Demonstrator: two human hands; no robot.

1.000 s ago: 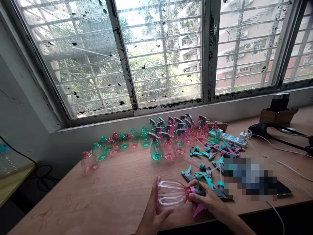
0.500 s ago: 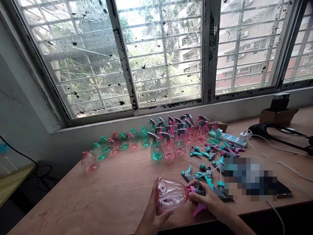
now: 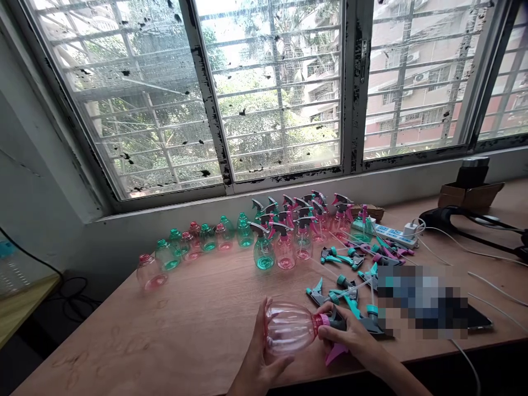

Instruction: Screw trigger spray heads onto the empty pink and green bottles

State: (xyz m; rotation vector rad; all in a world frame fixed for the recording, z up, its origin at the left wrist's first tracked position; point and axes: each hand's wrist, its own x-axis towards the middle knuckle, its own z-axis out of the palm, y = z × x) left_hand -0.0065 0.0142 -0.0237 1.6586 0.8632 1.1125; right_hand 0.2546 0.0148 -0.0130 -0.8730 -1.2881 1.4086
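A clear pink spray bottle [image 3: 289, 328] lies sideways just above the table's front edge, its neck toward the right. My left hand [image 3: 264, 352] cups the bottle's base, thumb below and fingers along the far side. At the neck, my right hand [image 3: 344, 333] has its fingers closed around the pink-and-grey spray head [image 3: 337, 320], whose pink trigger points down. The head sits against the bottle's neck; whether it is fully screwed on I cannot tell. Loose teal-and-grey spray heads [image 3: 350, 294] lie just beyond my right hand.
Several capless pink and green bottles [image 3: 208, 237] stand in a row at the back left. Bottles with spray heads [image 3: 285, 247] are grouped at the middle back. To the right are a power strip [image 3: 394, 235], cables, a blurred-out phone [image 3: 474, 319] and a cardboard box [image 3: 470, 195].
The bottle has turned slightly about its long axis in my left hand, so its ridges and reflections look different. Both hands stay in nearly the same place.
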